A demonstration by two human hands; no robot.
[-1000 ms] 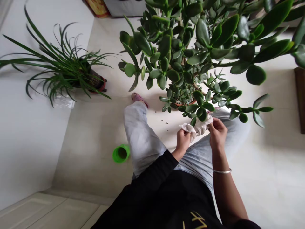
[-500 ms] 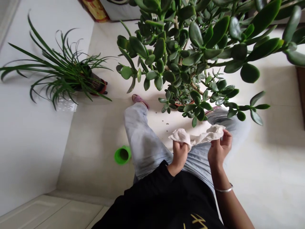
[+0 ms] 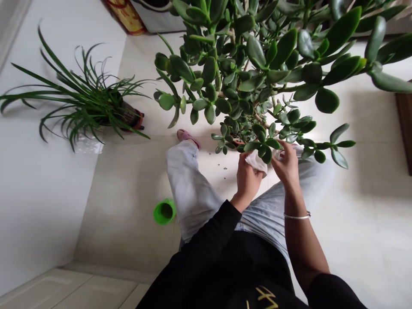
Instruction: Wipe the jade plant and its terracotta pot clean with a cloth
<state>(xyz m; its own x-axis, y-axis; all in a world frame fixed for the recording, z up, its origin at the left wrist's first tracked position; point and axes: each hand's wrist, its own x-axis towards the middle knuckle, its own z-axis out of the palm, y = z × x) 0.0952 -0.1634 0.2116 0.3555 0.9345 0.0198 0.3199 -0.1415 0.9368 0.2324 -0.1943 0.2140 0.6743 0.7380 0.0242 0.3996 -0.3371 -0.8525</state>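
Note:
A jade plant [image 3: 247,81] with thick, glossy green leaves spreads in front of me. Below its lowest leaves, my left hand [image 3: 249,177] is closed around a crumpled white cloth [image 3: 257,164]. My right hand [image 3: 287,165] is at the right of the same low leaf cluster [image 3: 264,143], its fingers curled in among the leaves. A bit of white cloth shows by its thumb, and the fingertips are partly hidden by leaves. The leaves cover the middle of the cloth between both hands.
A green cup [image 3: 164,212] with dark contents stands on the tiled floor left of my leg. A long-leaved plant in a dark pot [image 3: 130,116] is by the left wall. Small dark crumbs [image 3: 225,168] lie between my feet. A brown wooden edge [image 3: 404,124] is at far right.
Both hands have moved forward from above my lap to the jade plant's low leaves. The cloth, stretched between them before, is now bunched and partly behind leaves.

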